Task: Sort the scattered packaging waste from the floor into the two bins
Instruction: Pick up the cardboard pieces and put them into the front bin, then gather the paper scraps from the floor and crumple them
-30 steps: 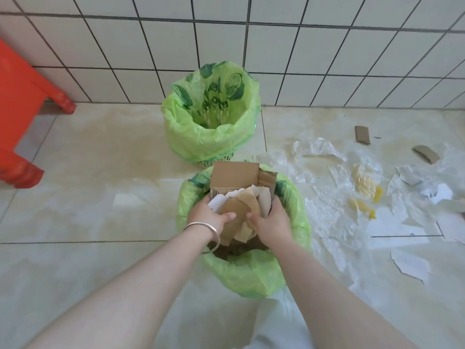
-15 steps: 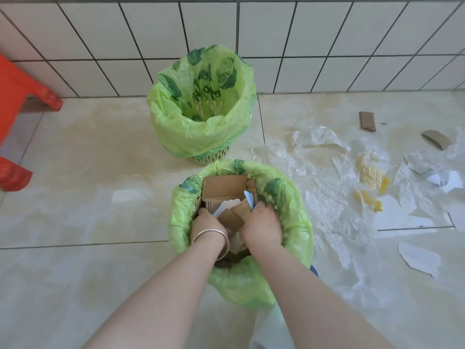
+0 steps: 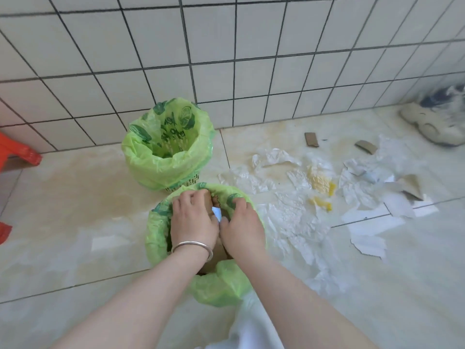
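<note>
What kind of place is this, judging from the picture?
Probably a corner of a home or utility room: a white tiled wall, a glossy tiled floor, a pair of worn shoes and a red plastic stool.

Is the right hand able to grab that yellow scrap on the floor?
Probably yes. The right hand is pressing waste in the near bin, holding nothing, and the yellow scrap lies uncovered on the floor to its right.

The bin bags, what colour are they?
Light green with dark green leaf prints, on the far bag and the near bag. Head view shows both.
</note>
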Demonstrator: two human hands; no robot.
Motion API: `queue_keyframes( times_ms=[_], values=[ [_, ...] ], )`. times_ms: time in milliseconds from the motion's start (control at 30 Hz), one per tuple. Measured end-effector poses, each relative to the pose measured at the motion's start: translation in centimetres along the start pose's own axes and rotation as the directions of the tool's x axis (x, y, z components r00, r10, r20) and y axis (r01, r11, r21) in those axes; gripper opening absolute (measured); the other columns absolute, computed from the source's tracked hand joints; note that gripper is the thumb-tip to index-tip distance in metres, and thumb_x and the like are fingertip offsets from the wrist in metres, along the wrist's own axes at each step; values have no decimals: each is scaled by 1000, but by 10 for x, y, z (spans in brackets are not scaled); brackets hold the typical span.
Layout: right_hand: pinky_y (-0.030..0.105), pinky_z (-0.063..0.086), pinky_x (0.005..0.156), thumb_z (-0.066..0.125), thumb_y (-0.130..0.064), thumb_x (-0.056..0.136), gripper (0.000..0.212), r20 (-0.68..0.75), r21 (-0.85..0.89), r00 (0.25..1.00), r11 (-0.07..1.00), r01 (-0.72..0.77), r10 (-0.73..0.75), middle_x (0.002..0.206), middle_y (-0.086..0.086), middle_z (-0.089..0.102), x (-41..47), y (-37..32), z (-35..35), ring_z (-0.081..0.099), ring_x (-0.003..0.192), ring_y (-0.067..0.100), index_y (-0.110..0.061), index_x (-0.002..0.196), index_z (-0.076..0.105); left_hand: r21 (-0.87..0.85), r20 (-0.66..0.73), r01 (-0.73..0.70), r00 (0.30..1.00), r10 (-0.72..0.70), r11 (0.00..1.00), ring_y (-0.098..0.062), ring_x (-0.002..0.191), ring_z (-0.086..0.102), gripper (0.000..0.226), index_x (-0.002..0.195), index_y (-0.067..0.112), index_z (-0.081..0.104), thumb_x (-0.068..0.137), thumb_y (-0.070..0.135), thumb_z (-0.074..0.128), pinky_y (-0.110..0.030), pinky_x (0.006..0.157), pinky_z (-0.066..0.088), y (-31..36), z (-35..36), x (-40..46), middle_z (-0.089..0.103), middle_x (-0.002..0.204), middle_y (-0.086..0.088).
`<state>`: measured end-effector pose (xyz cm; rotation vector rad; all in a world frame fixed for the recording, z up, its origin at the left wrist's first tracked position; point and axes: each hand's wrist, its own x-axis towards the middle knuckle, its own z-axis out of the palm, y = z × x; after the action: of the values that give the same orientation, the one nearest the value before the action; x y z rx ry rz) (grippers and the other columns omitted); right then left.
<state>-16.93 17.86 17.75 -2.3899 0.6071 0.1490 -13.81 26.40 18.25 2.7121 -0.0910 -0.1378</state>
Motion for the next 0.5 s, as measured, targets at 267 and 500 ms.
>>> queue_keyframes(
  times_ms=[267,500],
  values=[
    [31,40,76,35,-17,94,31,-98,106,988,988,-109,119,117,4,63,3,79,-90,56,107,25,-15,115,58,-177,193,-275,932,307,945,-20,98,63,30,113,20,57,84,9,54,-36,88,49,115,36,-5,63,108,2],
    [31,41,71,35,-18,93,30,-98,232,925,913,-337,366,107,7,66,21,184,-121,59,98,27,-16,107,62,-131,459,-346,810,366,929,-18,101,63,27,110,25,60,87,14,52,-35,91,50,201,112,-11,68,103,6]
  ],
)
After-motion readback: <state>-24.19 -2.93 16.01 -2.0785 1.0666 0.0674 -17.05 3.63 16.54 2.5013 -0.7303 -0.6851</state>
